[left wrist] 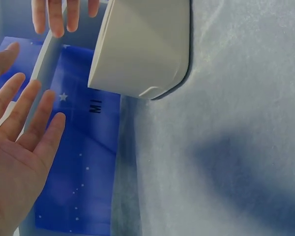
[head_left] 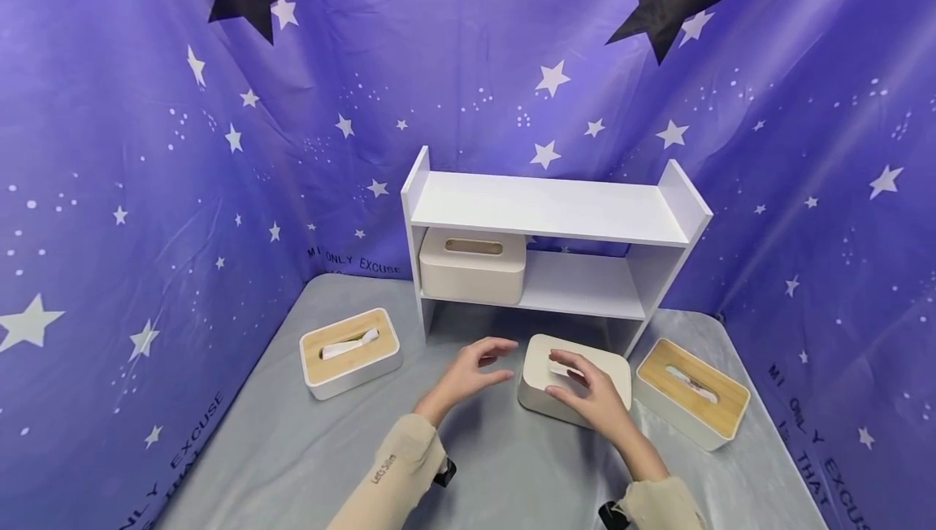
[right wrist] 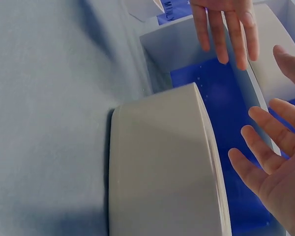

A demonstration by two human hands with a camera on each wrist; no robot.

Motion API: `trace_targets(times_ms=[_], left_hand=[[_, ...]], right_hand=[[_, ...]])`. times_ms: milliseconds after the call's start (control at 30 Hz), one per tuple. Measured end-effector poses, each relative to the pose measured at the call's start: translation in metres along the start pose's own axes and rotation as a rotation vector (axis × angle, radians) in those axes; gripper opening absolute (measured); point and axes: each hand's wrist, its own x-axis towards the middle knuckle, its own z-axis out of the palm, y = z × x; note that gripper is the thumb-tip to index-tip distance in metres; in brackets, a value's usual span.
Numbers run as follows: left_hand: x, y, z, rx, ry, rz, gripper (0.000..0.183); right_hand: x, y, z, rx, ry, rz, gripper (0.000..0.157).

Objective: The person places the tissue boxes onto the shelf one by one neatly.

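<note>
A cream tissue box stands on the grey cloth in front of the white shelf, a bit of white tissue showing at its top. My left hand hovers left of this box, fingers spread and holding nothing. Over its right part in the head view is my right hand, which partly hides the lid. In the right wrist view the right hand is apart from the box, with fingers extended. Both palms face each other across a gap.
The white shelf holds another cream tissue box at the left of its middle level. White tissue boxes with wooden lids stand at left and right, the right one close beside the cream box. Purple star-print curtains enclose the table.
</note>
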Motion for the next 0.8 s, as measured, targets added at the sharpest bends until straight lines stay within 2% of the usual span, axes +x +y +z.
trace_targets(times_ms=[300,433,633,800], left_hand=[[-0.001,-0.006,0.011,-0.040,-0.017,-0.038,0.044],[0.000,-0.007,0.016,-0.043,0.007,-0.043,0.044],[0.004,-0.008,0.023,-0.017,0.025,-0.072,0.044],[0.006,-0.009,0.025,-0.018,0.046,-0.093,0.044]], right_hand=[[-0.021,0.007,-0.010,-0.047,0.122,-0.014,0.048],[-0.027,0.013,-0.017,-0.068,0.162,-0.014,0.049],[-0.037,0.041,-0.025,-0.102,0.243,-0.037,0.053],[-0.042,0.059,-0.031,-0.139,0.279,0.012,0.053]])
